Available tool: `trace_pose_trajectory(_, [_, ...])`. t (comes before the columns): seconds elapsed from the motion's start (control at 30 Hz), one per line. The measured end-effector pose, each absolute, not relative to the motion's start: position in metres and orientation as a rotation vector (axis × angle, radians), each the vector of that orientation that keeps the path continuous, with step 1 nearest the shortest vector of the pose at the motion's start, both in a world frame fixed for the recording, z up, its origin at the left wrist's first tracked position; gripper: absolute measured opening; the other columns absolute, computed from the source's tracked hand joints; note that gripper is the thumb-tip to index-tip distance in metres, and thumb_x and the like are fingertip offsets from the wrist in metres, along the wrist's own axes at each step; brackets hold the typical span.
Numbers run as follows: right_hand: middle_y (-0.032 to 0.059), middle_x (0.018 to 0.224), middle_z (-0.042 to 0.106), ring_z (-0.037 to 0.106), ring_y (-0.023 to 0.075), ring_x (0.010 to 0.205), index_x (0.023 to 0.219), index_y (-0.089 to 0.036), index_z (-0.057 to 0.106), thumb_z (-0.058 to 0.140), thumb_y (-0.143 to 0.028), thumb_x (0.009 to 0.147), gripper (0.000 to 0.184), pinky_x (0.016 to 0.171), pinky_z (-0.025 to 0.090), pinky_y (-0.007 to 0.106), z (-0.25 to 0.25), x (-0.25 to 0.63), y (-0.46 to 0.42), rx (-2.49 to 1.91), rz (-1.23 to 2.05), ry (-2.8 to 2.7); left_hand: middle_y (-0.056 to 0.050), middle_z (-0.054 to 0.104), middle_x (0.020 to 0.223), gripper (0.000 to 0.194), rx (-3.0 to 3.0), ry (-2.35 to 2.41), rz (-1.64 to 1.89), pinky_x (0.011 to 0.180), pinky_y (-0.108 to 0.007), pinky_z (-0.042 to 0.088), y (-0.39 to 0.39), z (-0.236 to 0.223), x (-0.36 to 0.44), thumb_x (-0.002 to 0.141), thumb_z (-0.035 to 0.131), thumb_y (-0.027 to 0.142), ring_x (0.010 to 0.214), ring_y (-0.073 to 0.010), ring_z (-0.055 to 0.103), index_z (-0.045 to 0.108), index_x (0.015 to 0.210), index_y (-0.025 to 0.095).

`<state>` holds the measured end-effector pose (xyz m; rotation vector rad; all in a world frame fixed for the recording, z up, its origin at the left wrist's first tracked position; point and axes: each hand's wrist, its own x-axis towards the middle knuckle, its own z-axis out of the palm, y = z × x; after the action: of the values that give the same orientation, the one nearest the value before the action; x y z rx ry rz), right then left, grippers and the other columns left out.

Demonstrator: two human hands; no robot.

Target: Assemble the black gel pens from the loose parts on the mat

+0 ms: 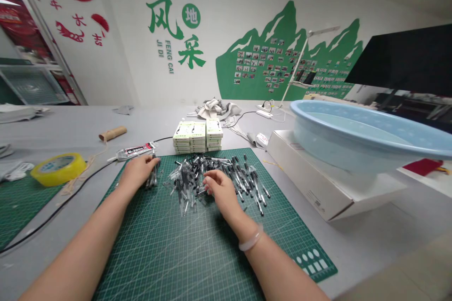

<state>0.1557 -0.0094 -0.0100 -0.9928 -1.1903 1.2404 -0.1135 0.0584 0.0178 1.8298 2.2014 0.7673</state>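
A loose heap of clear-barrelled pens with black caps and parts (192,176) lies on the green cutting mat (169,254). At the heap's left, my left hand (137,170) has its fingers closed on a pen (153,154), over a small group of pens (151,181) lying side by side. My right hand (221,192) hovers at the middle of the heap, fingers curved and slightly apart, with nothing visible held in them. Its fingertips are close to the pens; whether they touch any I cannot tell.
Small stacked boxes (190,136) stand behind the heap. A glue tube (136,151), yellow tape roll (58,169) and bamboo tube (113,133) lie left. At right, a blue basin (328,146) rests on a white box (310,181). A black cable (67,202) crosses the left side.
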Motion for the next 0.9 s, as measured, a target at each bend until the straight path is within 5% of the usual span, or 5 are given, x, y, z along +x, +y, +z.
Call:
trace_pose_trajectory(0.27, [0.0003, 0.071, 0.064, 0.056, 0.0149, 0.062, 0.084, -0.019, 0.064, 0.052, -0.024, 0.076, 0.015, 0.060, 0.045, 0.027, -0.006, 0.168, -0.004, -1.083, 1.002, -1.231, -0.024, 0.067, 0.103, 0.042, 1.931, 2.488, 0.203, 0.069, -0.040, 0.045, 0.075, 0.008, -0.120, 0.080, 0.047, 0.048, 0.094, -0.0381, 0.062, 0.067, 0.093, 0.013])
trace_pose_trajectory(0.67, [0.0030, 0.093, 0.064, 0.055, 0.0171, 0.086, 0.101, -0.025, 0.070, 0.053, -0.011, 0.082, 0.030, 0.082, 0.043, 0.031, -0.015, 0.168, -0.008, -1.181, 0.565, -1.850, -0.018, 0.067, 0.106, 0.038, 2.059, 2.375, 0.299, 0.068, -0.037, 0.045, 0.057, 0.007, -0.119, 0.080, 0.050, 0.046, 0.095, -0.0351, 0.062, 0.063, 0.101, 0.018])
trace_pose_trajectory(0.9, [0.0066, 0.099, 0.062, 0.047, 0.0221, 0.096, 0.106, -0.025, 0.069, 0.055, -0.026, 0.089, 0.022, 0.085, 0.040, 0.034, -0.015, 0.158, -0.019, -1.247, 0.196, -2.289, -0.015, 0.066, 0.109, 0.036, 2.157, 2.342, 0.412, 0.072, -0.036, 0.044, 0.043, 0.012, -0.104, 0.085, 0.043, 0.042, 0.097, -0.0320, 0.061, 0.063, 0.103, 0.018])
